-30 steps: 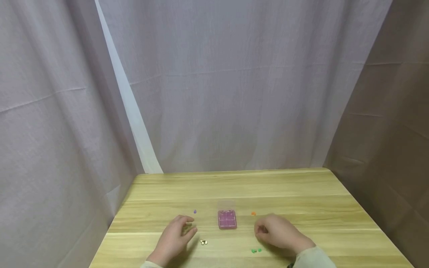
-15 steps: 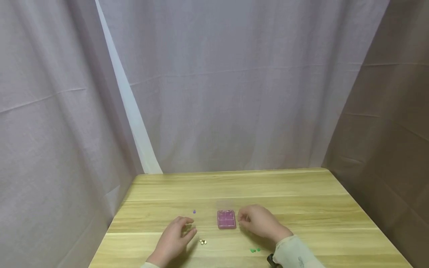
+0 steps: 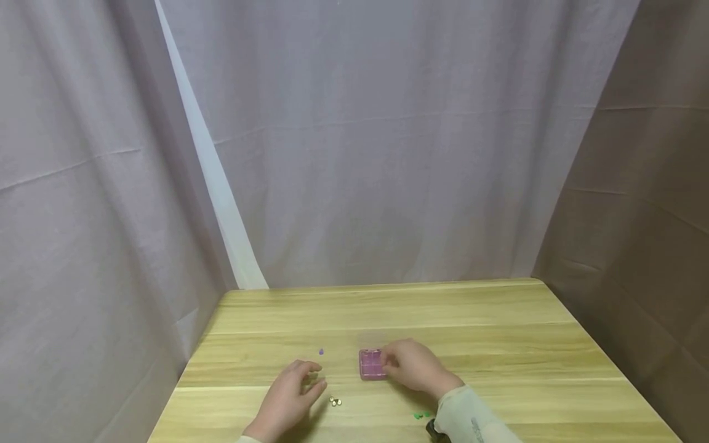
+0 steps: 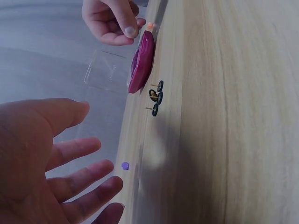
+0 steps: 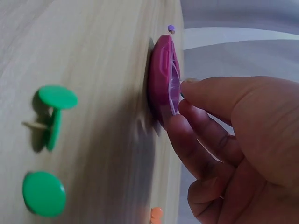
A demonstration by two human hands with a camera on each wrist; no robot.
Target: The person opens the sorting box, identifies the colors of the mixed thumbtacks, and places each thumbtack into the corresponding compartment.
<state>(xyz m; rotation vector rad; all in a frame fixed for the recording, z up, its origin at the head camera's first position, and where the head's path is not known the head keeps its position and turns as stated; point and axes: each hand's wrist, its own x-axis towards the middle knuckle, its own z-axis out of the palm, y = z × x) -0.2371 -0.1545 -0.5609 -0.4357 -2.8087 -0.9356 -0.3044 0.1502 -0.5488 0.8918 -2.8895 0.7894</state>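
A small magenta pill box (image 3: 372, 365) with four compartments stands on the table, its clear lid (image 4: 106, 71) swung back. My right hand (image 3: 412, 366) is over its right side, thumb and finger pinched together; in the right wrist view a tiny dark-green edge, seemingly a thumbtack (image 5: 182, 95), shows between the fingertips, mostly hidden. The fingertips are right at the box's rim. My left hand (image 3: 290, 394) hovers at the left with fingers spread and relaxed, holding nothing. Beside it lie several gold-topped thumbtacks (image 4: 157, 97). Green thumbtacks (image 5: 44, 193) lie near the right forearm.
A purple thumbtack (image 3: 321, 352) lies beyond my left hand. Orange thumbtacks (image 5: 156, 213) are to the right of the box, hidden behind the right hand in the head view. Grey curtains (image 3: 354, 154) hang around the wooden table (image 3: 471, 314).
My right hand has moved left from beside the green thumbtacks to over the pill box, fingertips still pinched. The left hand has stayed in place.
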